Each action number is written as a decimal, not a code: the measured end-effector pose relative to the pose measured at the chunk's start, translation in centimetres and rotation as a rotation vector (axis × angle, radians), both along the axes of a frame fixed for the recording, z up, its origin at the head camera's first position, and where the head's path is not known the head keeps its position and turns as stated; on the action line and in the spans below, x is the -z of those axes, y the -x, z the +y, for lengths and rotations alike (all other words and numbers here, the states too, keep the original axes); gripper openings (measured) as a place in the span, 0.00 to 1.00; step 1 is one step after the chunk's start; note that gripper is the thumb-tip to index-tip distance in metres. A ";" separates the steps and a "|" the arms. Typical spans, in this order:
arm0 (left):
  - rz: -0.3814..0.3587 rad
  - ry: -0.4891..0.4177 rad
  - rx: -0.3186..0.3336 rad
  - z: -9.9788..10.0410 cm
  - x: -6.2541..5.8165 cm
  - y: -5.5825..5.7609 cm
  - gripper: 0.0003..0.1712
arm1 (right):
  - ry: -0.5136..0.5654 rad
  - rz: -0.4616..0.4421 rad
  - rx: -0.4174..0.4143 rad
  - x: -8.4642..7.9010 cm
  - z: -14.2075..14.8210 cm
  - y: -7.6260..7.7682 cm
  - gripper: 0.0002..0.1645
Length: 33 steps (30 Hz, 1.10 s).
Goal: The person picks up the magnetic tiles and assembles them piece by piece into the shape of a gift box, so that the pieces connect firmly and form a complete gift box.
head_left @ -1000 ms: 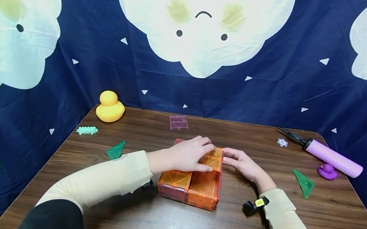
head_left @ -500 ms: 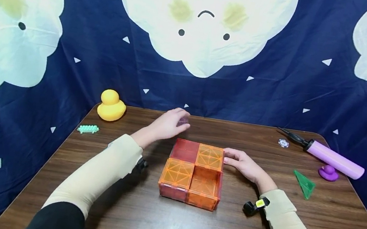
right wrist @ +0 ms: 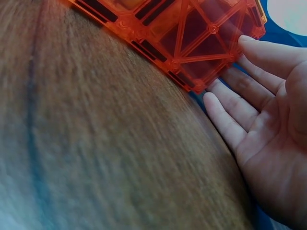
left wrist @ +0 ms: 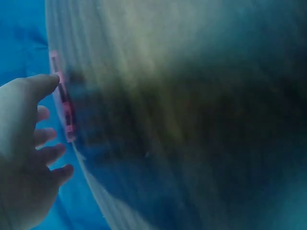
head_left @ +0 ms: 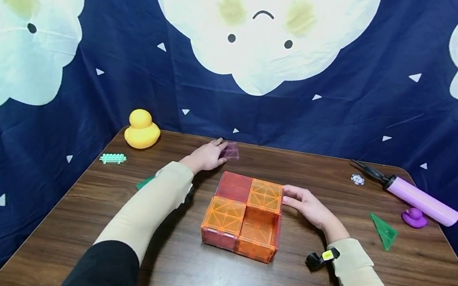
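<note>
A low box of red and orange translucent magnetic tiles (head_left: 220, 239) sits mid-table in the head view. Orange tiles cover its front-left and back-right squares, the back-left top is red, and its front-right square is open on top. At the box's far right corner my right hand (head_left: 309, 208) rests with fingers extended; in the right wrist view the fingertips (right wrist: 218, 103) lie against the orange side wall (right wrist: 201, 43). My left hand (head_left: 206, 155) reaches to a flat purple magnetic tile (head_left: 231, 150) near the back edge, thumb and fingers spread at its left side.
A yellow duck (head_left: 142, 131) and a mint-green bumpy toy (head_left: 113, 158) stand at left. A green triangular tile (head_left: 145, 181) is partly hidden by the left sleeve. At right lie another green triangle (head_left: 384, 232), a purple duck (head_left: 414, 218), a lilac pump (head_left: 423, 201) and a poker chip (head_left: 357, 179).
My left hand has left the top of the tile box and moved back and left to the purple tile. The right hand stays at the box's corner.
</note>
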<state>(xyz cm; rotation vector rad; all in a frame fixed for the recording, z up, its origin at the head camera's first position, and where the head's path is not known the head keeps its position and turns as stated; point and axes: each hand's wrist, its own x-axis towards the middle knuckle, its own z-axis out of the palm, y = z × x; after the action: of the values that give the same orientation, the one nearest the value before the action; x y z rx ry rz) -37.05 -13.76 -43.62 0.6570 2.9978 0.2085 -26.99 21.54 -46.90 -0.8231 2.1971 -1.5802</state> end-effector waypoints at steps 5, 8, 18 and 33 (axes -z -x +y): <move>-0.016 0.024 -0.017 0.5 0.4 0.1 0.34 | 0.005 0.009 0.004 0.3 0.0 0.1 0.18; -0.011 0.027 -0.026 0.8 0.5 0.0 0.31 | 0.002 0.013 0.007 0.4 0.0 0.1 0.18; 0.027 -0.004 -0.009 0.1 0.5 -0.6 0.31 | -0.008 0.005 0.019 0.3 0.1 0.1 0.19; 0.214 -0.267 0.084 -1.1 -4.1 -4.3 0.32 | 0.008 0.018 -0.004 0.4 0.1 0.2 0.19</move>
<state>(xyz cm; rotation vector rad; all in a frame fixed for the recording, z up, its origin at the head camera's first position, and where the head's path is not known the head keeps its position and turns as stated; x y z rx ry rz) -32.77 -14.82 -39.55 0.8800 3.1659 0.5767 -27.17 21.64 -47.29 -0.8469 2.2018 -1.5867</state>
